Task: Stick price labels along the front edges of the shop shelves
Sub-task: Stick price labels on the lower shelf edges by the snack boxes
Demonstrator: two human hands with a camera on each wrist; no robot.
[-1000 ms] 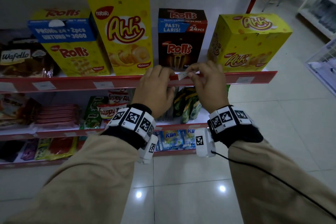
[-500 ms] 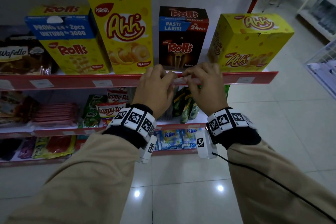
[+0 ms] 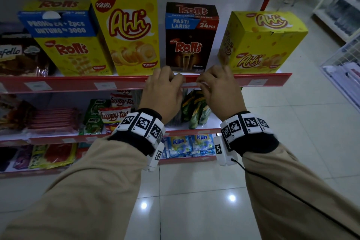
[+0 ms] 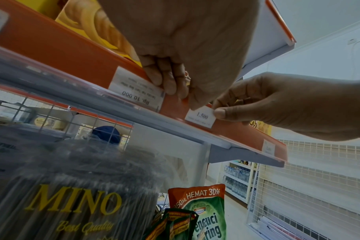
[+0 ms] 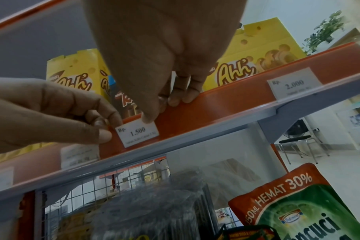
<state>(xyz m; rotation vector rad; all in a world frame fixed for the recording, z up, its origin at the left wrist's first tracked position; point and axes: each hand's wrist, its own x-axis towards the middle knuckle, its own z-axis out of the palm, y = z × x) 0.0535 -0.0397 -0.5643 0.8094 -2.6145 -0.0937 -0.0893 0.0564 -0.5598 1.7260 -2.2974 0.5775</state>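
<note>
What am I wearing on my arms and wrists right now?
Loose beige sleeves cover both arms, ending in black cuffs. Each wrist carries a band of white blocks printed with black square codes. A thin black cable runs from the right wrist unit along the sleeve.

Top shelf, left end to right end: Wafello pack (image 3: pixel 13 52); yellow "Rolls" box (image 3: pixel 72 48) with blue panel "PROMO 24 + 2pcs UNTUNG 3000"; tall yellow box (image 3: pixel 126 25) "nabati Ahh", "Richeese" at its foot; dark Rolls box (image 3: pixel 191 35) "PASTI LARIS!", "24 PCS", "WAFER STICK"; yellow Ahh box (image 3: pixel 261 43) at the right end. Red front edge strip (image 5: pixel 206 113): label (image 5: pixel 137 134) "Rp. 1.500", label (image 5: pixel 292 84) "Rp. 2.000" toward the right end, label (image 4: pixel 138 92) "Rp. 10.000" to the left. Middle shelf: "MILO" pouch (image 3: pixel 93 117), "happy tos" bag (image 3: pixel 115 117), "MINO Best Quality" pack (image 4: pixel 72 207), green pouch (image 5: pixel 294 207) "HEMAT 30%". Bottom shelf: "Klin" sachets (image 3: pixel 189 144).
</note>
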